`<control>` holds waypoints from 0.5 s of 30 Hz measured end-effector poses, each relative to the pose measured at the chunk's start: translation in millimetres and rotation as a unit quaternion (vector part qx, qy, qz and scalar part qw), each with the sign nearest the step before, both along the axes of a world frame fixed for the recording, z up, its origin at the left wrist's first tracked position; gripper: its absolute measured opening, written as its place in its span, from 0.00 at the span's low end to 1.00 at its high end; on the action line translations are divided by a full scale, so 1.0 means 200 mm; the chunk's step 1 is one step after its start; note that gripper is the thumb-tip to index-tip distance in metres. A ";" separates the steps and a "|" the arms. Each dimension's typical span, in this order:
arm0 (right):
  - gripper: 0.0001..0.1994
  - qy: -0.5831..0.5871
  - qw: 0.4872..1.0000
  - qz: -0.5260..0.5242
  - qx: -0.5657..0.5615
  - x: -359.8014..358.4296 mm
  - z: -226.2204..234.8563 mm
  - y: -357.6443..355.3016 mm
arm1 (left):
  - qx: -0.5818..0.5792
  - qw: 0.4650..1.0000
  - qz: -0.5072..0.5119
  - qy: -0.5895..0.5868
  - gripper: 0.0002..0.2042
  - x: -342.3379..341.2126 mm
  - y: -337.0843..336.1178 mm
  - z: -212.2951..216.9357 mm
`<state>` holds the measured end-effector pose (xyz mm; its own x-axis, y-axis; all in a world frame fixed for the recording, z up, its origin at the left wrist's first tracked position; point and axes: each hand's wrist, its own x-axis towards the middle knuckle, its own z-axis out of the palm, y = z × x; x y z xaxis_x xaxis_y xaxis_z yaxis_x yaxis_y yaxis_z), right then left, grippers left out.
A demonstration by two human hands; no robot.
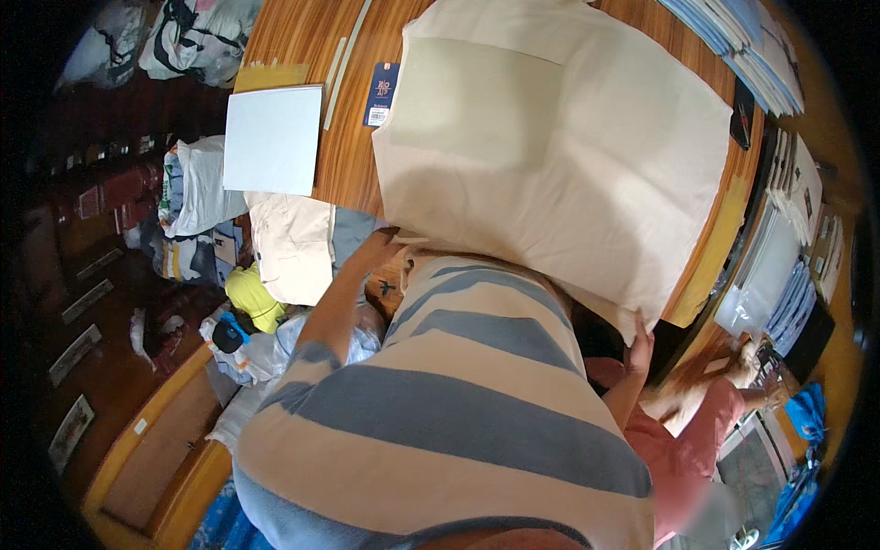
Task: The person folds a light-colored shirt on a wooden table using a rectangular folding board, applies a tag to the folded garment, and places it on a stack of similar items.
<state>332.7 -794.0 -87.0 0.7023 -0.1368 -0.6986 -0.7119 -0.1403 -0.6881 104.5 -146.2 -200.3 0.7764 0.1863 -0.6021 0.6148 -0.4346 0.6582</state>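
A cream garment lies spread over the wooden table, its lower edge hanging toward me. A pale greenish rectangle shows at its upper left; whether it lies on the cloth or under it I cannot tell. My left hand is closed at the garment's lower left edge, its fingertips partly hidden. At the lower right corner, my right hand pinches the cloth between thumb and fingers. A dark blue swing tag lies beside the garment's left edge.
A white rectangular board overhangs the table's left edge. Stacked folded shirts are at the upper right, near a small black object. Folded cream clothing and bagged goods sit lower left. Another person in pink is at the right.
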 end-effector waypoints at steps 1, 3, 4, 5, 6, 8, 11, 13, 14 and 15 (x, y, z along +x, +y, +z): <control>0.32 -0.012 0.999 -0.053 0.000 0.00 0.06 0.02 | -0.151 0.985 0.071 0.038 0.18 -0.04 0.07 0.21; 0.32 -0.054 0.991 -0.117 0.025 0.03 0.15 0.06 | -0.208 0.967 0.118 0.090 0.14 0.00 0.19 0.71; 0.32 -0.085 0.987 -0.128 0.045 0.11 0.19 0.10 | -0.181 0.978 0.066 0.083 0.14 0.07 0.27 0.94; 0.29 -0.074 0.990 -0.122 0.016 0.22 0.26 0.15 | -0.138 0.974 0.142 0.107 0.12 0.18 0.26 1.17; 0.26 -0.062 0.991 -0.115 -0.010 0.33 0.30 0.20 | -0.212 0.968 0.121 0.060 0.12 0.22 0.38 1.20; 0.17 -0.102 0.971 -0.181 0.116 0.59 0.30 0.30 | -0.196 0.975 0.103 -0.008 0.13 0.52 0.52 1.31; 0.17 -0.129 0.958 -0.175 0.189 0.98 0.15 0.36 | -0.151 0.986 0.046 -0.060 0.15 1.09 0.62 1.39; 0.21 -0.148 0.964 -0.179 0.127 1.16 0.23 0.62 | -0.039 0.998 0.019 -0.045 0.20 1.39 0.66 1.30; 0.24 -0.186 0.964 -0.136 0.135 1.20 0.23 0.63 | 0.048 0.997 -0.026 -0.062 0.20 1.50 0.64 1.25; 0.26 -0.145 0.968 -0.163 0.121 1.23 0.25 0.67 | 0.138 0.985 -0.065 -0.081 0.21 1.58 0.62 1.18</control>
